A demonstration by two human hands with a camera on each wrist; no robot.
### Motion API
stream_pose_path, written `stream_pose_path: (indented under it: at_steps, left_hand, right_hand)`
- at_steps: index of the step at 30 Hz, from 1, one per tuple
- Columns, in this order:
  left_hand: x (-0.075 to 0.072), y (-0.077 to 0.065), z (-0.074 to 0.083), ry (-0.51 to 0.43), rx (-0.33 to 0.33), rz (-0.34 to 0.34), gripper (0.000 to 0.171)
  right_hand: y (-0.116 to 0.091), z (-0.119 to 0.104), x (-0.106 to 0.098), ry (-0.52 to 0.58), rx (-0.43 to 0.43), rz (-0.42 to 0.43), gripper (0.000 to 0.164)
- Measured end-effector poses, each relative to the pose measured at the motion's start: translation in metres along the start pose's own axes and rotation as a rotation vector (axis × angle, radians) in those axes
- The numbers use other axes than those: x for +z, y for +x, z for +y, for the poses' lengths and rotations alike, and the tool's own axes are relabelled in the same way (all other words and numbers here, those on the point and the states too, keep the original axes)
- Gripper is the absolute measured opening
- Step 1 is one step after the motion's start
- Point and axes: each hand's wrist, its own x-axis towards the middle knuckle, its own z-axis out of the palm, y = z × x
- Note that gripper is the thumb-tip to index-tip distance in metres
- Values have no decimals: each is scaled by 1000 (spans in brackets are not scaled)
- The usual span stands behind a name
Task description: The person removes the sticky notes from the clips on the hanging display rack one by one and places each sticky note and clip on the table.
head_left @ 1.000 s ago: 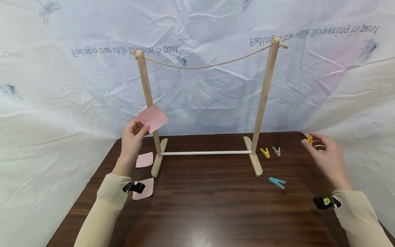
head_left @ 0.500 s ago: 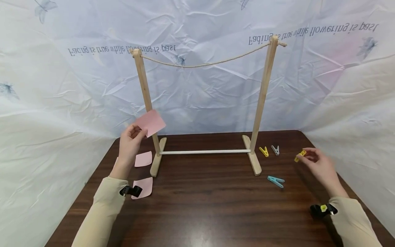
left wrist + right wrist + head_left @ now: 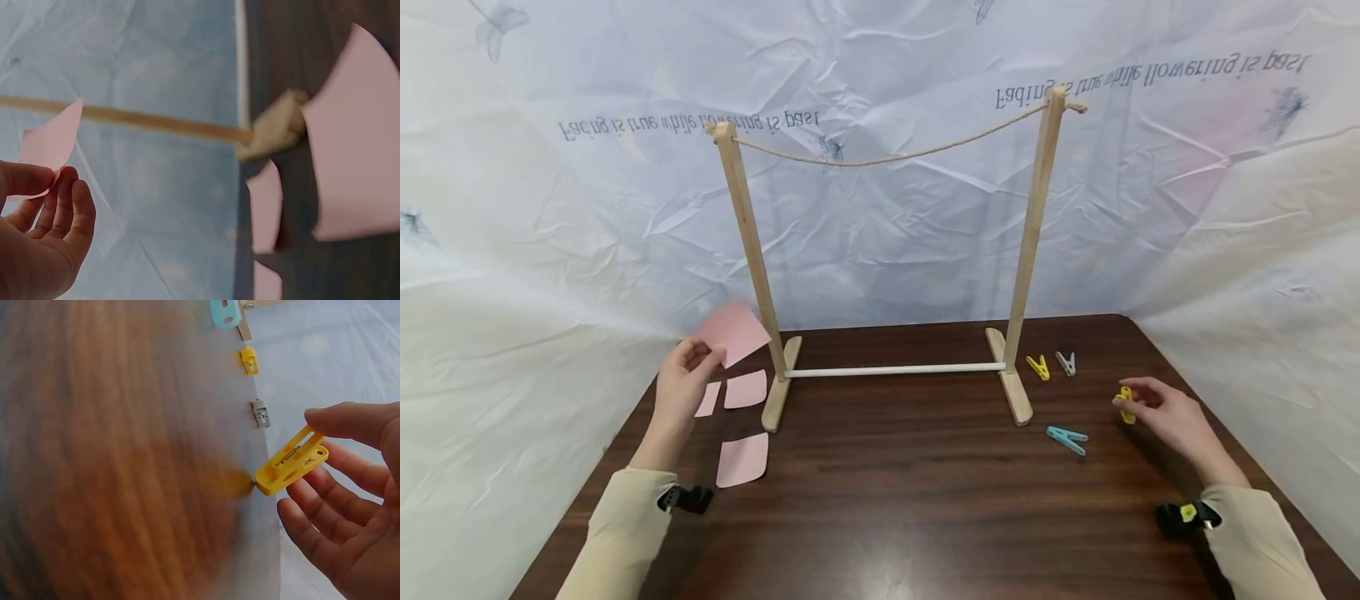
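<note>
My left hand [image 3: 679, 385] pinches a pink paper square [image 3: 735, 333] between thumb and fingers, raised beside the left post of a wooden stand. Under and beside that hand, 3 more pink sheets lie on the table, one of them a pink sheet [image 3: 742, 460] nearer the front. At the right, my right hand [image 3: 1176, 421] holds a yellow clothespin [image 3: 292, 461] between thumb and fingers, its nose low over the tabletop; whether it touches the wood I cannot tell. Left of this hand lie a blue clothespin [image 3: 1067, 439], another yellow clothespin [image 3: 1038, 367] and a grey clothespin [image 3: 1066, 363].
The wooden stand [image 3: 1033, 217] rises mid-table on two feet, joined low by a white rod [image 3: 895, 369]. A slack cord [image 3: 880, 162] spans its post tops. Wrinkled printed sheeting [image 3: 880, 267] surrounds the dark wooden table [image 3: 880, 500] at the back and sides.
My left hand has moved left and down with the pink paper, uncovering another sheet on the table. My right hand has come down and left toward the tabletop with the yellow clothespin.
</note>
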Motion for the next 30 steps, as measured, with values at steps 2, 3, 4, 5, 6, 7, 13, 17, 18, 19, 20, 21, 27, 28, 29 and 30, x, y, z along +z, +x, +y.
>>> stream_pose_path:
  at_steps: [2, 3, 4, 5, 6, 7, 13, 17, 18, 19, 20, 21, 27, 28, 29, 30]
  left_hand:
    - [-11, -8, -9, 52, -20, -12, 23]
    - [-17, -11, -14, 73, -31, -18, 23]
    - [-23, -15, -18, 88, -41, -23, 24]
    - [-29, -18, -22, 111, -52, -25, 23]
    - [-34, -21, -25, 127, -62, -28, 23]
    - [-39, -24, -28, 140, -74, -26, 23]
    - [-64, -33, -38, 120, -154, -5, 22]
    - [-76, -38, -47, 147, -188, -38, 23]
    - [-80, -39, -50, 157, -198, -45, 23]
    - [-83, -40, -53, 163, -209, -48, 21]
    - [-87, -41, -55, 166, -219, -48, 21]
    - [-91, -43, -58, 175, -226, -49, 21]
    - [-110, -52, -70, 274, -258, -107, 33]
    - [-113, -53, -71, 289, -265, -121, 34]
    - [-115, -54, -73, 301, -271, -131, 34]
    - [-117, -55, -74, 305, -275, -142, 34]
  right_hand:
    - [0, -1, 1, -13, -1, -30, 53]
    - [1, -1, 1, -18, 4, -42, 54]
    - [1, -2, 2, -19, 10, -54, 55]
    - [1, -2, 2, -22, 14, -62, 56]
    - [1, -2, 2, -22, 20, -72, 57]
    - [2, -2, 3, -23, 26, -77, 57]
    - [3, 1, 2, -51, 45, -136, 60]
    - [4, 4, 2, -59, 22, -177, 52]
    - [4, 5, 3, -59, 14, -186, 49]
    - [4, 6, 3, -58, 4, -195, 47]
    - [4, 6, 4, -59, -4, -202, 45]
    - [4, 7, 4, -60, -12, -210, 44]
    - [5, 6, 3, -65, -22, -225, 44]
    - [5, 5, 3, -66, -22, -228, 44]
    - [5, 5, 2, -65, -23, -229, 44]
    - [5, 5, 1, -64, -24, -232, 43]
